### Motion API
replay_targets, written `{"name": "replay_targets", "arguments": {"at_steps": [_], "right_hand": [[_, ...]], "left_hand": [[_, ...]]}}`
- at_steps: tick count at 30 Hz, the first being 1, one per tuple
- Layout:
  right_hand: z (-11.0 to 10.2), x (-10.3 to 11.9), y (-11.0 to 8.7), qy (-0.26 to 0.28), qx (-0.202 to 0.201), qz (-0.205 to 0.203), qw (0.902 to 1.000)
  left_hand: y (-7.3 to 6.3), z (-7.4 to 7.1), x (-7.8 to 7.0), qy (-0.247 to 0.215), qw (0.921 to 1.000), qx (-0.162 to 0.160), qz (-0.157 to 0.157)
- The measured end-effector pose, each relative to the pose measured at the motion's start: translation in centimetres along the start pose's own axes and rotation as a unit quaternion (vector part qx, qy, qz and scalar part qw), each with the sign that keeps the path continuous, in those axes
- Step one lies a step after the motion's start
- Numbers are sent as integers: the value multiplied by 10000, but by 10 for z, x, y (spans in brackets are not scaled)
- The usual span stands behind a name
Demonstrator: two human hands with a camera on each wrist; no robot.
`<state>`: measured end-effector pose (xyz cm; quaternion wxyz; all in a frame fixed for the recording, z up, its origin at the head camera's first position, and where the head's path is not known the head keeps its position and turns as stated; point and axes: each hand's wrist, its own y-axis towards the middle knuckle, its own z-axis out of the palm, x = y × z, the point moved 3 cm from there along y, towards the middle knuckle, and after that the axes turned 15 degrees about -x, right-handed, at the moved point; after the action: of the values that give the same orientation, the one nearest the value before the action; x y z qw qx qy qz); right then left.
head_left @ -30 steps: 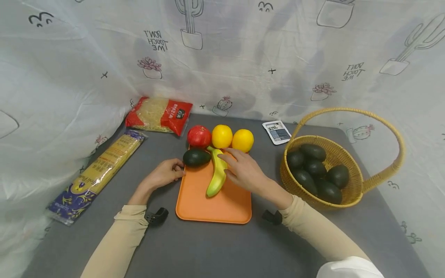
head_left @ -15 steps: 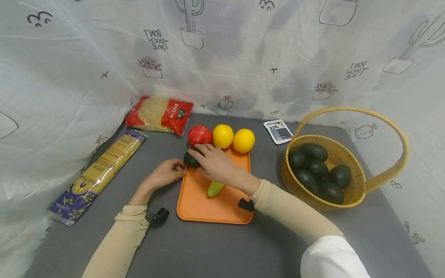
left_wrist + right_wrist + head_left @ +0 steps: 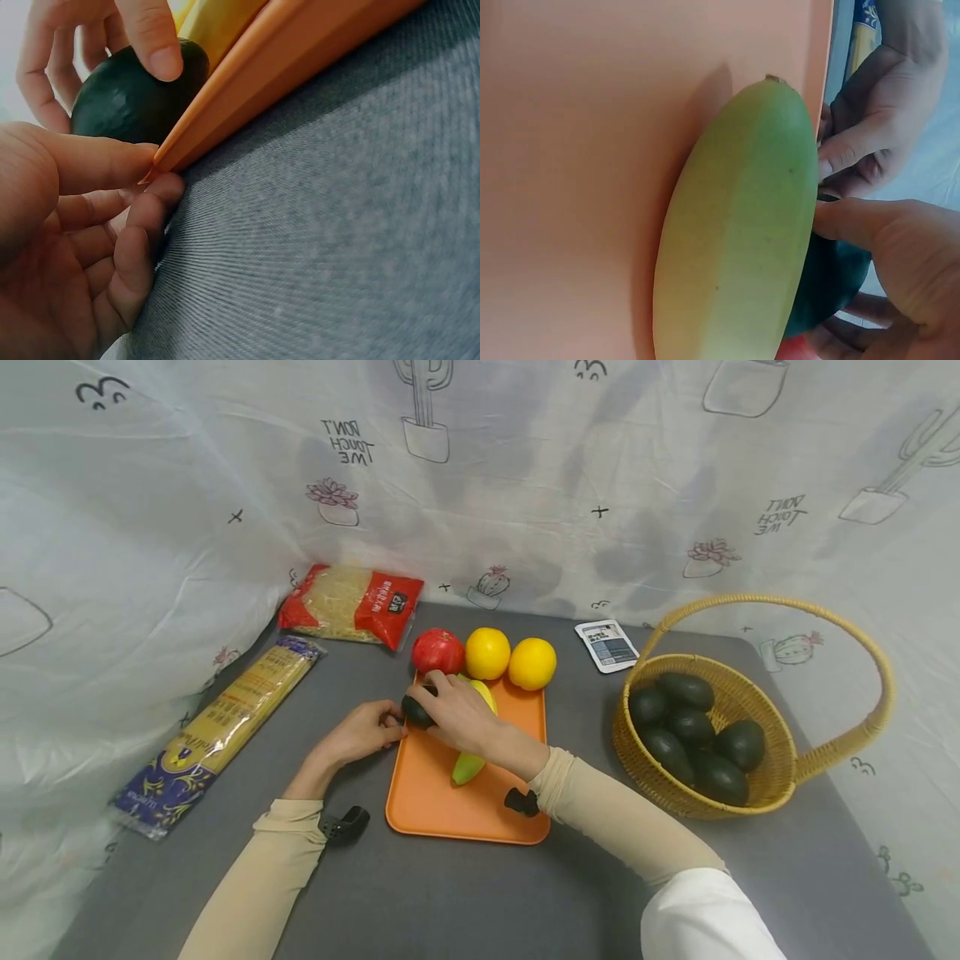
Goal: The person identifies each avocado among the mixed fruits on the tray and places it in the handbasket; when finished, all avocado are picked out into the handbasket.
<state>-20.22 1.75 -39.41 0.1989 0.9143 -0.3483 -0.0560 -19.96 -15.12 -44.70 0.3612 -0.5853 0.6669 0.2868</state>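
An orange tray (image 3: 442, 810) lies on the grey table. My left hand (image 3: 363, 731) pinches its left rim between thumb and fingers, as the left wrist view shows. A dark green avocado (image 3: 124, 101) sits in the tray's far left corner. My right hand (image 3: 465, 718) grips that avocado from above, thumb on the near side and fingers on the far side. Beside it, partly under the right hand, a yellow-green banana (image 3: 735, 225) lies lengthwise in the tray. A red pomegranate (image 3: 438, 652) and two yellow round fruits (image 3: 487, 653) line the tray's far edge.
A wicker basket (image 3: 780, 752) with a tall handle holds several avocados at the right. Near the back lie a white packet (image 3: 607, 646) and a red bag of noodles (image 3: 351, 604). A long pasta pack (image 3: 225, 727) lies left. Patterned cloth surrounds the table.
My right hand has moved left from the banana to the avocado and taken hold of it. My left hand stays at the tray's rim. The head view has shifted slightly.
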Motion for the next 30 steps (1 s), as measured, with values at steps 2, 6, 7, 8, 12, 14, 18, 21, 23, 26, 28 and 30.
{"name": "replay_targets", "arguments": {"at_steps": [2,6,7,8,12,14,18,21,23,26,28,30], "right_hand": [[0,0,-1,70,70,37,9999],[-9,-3,-5,386,70,320,9987],[-13,-5,-7,513,9,398,9979],[-18,-7,-10,586,-72,477,9971],[-48,-20,-25,837,-609,694,9922],[-66,-28,-39,797,-896,850,9891],[-102,-52,-78,593,-1372,1120,9824],[-129,-75,-112,343,-1634,1399,9760],[-145,-91,-135,185,-1738,1704,9697],[-165,-114,-166,-93,-1830,2096,9605],[-177,-130,-182,-277,-1845,2313,9548],[-186,-147,-196,-388,-1790,2549,9495]], "left_hand": [[0,1,0,10,10000,2,0],[1,2,-1,-26,10000,33,17],[1,2,-1,-35,10000,35,5],[1,2,0,-39,10000,41,1],[1,2,1,-34,10000,8,-56],[1,2,2,-25,10000,8,-69],[1,2,2,-5,9999,47,-102],[1,2,2,1,9999,69,-76],[1,1,2,9,9999,81,-61],[2,0,1,3,9999,102,-61],[1,-1,1,7,9999,114,-100],[1,-1,1,9,9999,110,-107]]}}
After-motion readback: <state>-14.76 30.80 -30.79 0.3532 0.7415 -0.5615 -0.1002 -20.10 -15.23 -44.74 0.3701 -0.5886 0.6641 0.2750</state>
